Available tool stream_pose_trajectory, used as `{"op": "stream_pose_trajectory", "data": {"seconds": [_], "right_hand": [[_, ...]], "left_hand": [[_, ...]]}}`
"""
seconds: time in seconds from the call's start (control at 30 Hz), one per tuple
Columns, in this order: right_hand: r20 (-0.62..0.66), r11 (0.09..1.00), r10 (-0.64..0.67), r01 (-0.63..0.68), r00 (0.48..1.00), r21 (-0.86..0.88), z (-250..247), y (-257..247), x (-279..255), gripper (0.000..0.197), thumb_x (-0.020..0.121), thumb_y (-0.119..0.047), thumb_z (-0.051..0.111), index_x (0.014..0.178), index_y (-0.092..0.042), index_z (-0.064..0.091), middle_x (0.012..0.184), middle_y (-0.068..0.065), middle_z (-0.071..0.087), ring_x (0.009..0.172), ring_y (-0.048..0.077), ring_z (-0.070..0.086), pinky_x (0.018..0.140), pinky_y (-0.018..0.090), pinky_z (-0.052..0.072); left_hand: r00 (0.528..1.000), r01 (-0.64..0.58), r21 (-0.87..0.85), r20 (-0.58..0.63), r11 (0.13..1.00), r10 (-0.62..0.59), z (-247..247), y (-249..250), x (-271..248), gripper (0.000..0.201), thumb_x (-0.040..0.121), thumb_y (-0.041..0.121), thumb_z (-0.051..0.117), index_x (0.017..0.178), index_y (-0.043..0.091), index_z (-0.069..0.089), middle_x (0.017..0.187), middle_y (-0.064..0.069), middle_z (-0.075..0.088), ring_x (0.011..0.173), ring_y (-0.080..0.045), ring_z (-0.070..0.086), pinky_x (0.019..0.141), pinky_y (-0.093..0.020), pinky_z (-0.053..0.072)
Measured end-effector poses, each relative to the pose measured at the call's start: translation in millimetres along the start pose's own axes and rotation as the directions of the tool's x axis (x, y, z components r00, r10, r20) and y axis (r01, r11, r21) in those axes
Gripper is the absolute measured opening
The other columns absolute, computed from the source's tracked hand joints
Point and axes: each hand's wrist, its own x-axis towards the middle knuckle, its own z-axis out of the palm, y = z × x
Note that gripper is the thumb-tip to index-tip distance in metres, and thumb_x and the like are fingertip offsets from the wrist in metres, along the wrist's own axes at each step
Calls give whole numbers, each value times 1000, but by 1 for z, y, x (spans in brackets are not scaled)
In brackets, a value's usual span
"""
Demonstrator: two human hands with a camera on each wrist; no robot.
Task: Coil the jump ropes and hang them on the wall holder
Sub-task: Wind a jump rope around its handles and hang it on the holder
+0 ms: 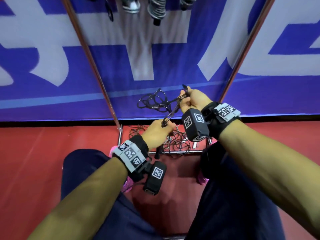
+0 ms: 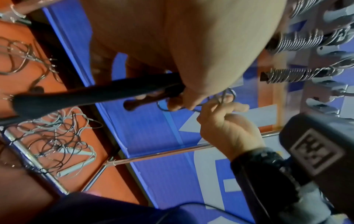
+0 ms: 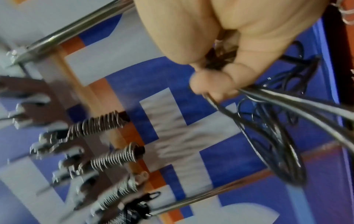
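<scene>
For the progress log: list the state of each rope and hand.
Black rope: partly looped, stretched between both hands.
Left hand: grips one end of the stretch.
Right hand: grips the gathered loops.
Floor ropes: loose, tangled.
Hung ropes: coiled, hanging.

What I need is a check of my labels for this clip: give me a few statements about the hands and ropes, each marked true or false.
1. The left hand and the right hand both hold the black rope. True.
2. No ropes lie on the ground. False: tangled ropes lie on the red floor.
3. Coiled ropes already hang on the holder. True.
4. The right hand is open and empty. False: it grips loops of the black rope.
</scene>
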Motion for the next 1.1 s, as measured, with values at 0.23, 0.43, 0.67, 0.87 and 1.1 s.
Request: {"op": "stream_pose_trajectory", "data": {"seconds": [0.23,0.43,0.67,0.87,1.1], "right_hand": [[5,142,-352,59,936,-988,-11,-21,-19,37,89,-32,66,115,-8,54,100,8,54,78,44,71,71,50,61],[417,208,-83,424,905,-881,12,20,-29,37,74,3,53,100,-19,66,106,13,67,87,13,57,58,22,45],[461,122,-52,464,886,-877,-7,66,-8,25,90,-16,71,69,-12,59,68,5,55,61,13,49,60,21,43],[283,362,14,259,959,-896,-9,55,-16,56,92,-55,59,58,-10,58,62,14,58,54,25,60,58,30,46],[421,252,-95,431,902,-867,-33,30,-36,50,81,-44,77,60,-20,37,53,-2,27,42,14,28,45,22,33]], "left_hand": [[981,175,323,-138,930,-136,-62,13,0,42,102,24,50,61,14,57,49,0,55,57,-21,49,52,-26,35],[981,15,109,-195,994,7,-71,47,7,38,102,25,54,67,16,43,49,2,41,36,-17,41,45,-29,41],[948,-105,-345,-319,933,-12,-80,74,-5,38,101,19,49,65,18,38,46,5,25,35,-13,21,43,-21,23],[923,-182,-509,-384,841,-33,-81,77,-13,33,100,18,46,68,18,42,53,-1,35,36,-14,22,43,-21,22],[852,-234,-797,-444,558,-277,-108,66,-4,31,98,15,43,67,20,39,104,-14,75,37,-12,24,41,-19,26]]}}
